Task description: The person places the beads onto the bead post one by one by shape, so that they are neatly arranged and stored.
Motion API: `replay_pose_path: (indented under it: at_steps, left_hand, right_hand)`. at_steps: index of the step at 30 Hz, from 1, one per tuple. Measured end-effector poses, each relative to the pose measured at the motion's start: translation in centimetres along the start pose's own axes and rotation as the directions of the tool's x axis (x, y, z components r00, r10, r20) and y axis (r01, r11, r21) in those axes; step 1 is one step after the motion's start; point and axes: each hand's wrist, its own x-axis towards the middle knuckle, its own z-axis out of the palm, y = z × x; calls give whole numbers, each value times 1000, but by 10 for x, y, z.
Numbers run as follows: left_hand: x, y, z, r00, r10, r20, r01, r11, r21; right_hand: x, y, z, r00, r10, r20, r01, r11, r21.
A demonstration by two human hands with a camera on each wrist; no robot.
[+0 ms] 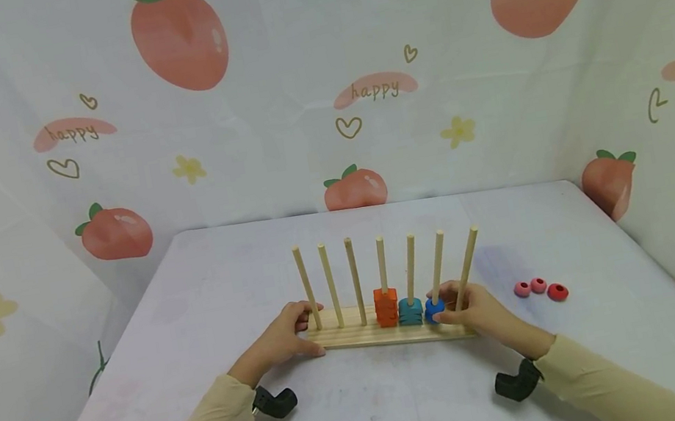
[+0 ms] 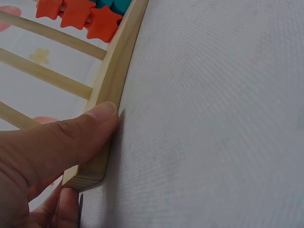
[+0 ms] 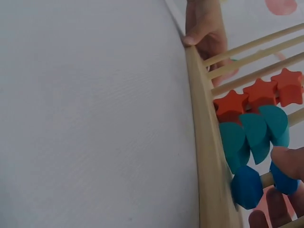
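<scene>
A wooden base (image 1: 359, 339) with several upright pegs stands on the table. My left hand (image 1: 281, 335) grips its left end, thumb on the front edge and fingers around the end and back. On the middle peg sit three orange star beads (image 1: 387, 308); the peg to their right carries three teal half-round beads (image 1: 410, 311). One blue faceted bead (image 3: 247, 187) is at the bottom of the following peg. Above it on that peg, my right hand (image 1: 477, 306) pinches a second blue bead (image 3: 282, 182) between thumb and fingers, with a gap between the two beads.
Two pink beads (image 1: 522, 289) and a red bead (image 1: 557, 292) lie on the white table (image 1: 377, 405), right of the base. The three left pegs and the far right peg (image 1: 468, 263) carry no beads. A fruit-printed cloth (image 1: 271, 132) hangs behind.
</scene>
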Motion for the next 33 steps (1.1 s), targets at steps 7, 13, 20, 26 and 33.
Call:
replay_pose_path:
  at_steps: [7,13,20,26,33]
  left_hand:
    - [-2,0,0,999,38,0,-38,999,6]
    - [-1,-1,-1,1000,8,6,-8,1000,-1]
    - [1,-2,-1,1000,1,7,-1,1000,9]
    - [1,-5,-1,1000,1,7,-1,1000,11]
    - [1,-5,-1,1000,9,16,-9,1000,0]
  right_hand:
    - [0,4,0,999,-15,30,15,1000,-25]
    - [0,2,1,999,5,41,-4,1000,-13]
    - [0,1,1,999,-16,43,15,1000,16]
    - [0,2,-3,998,-29,54,29,1000,5]
    - [-7,-9,-27,992,-119,51,120,993,-13]
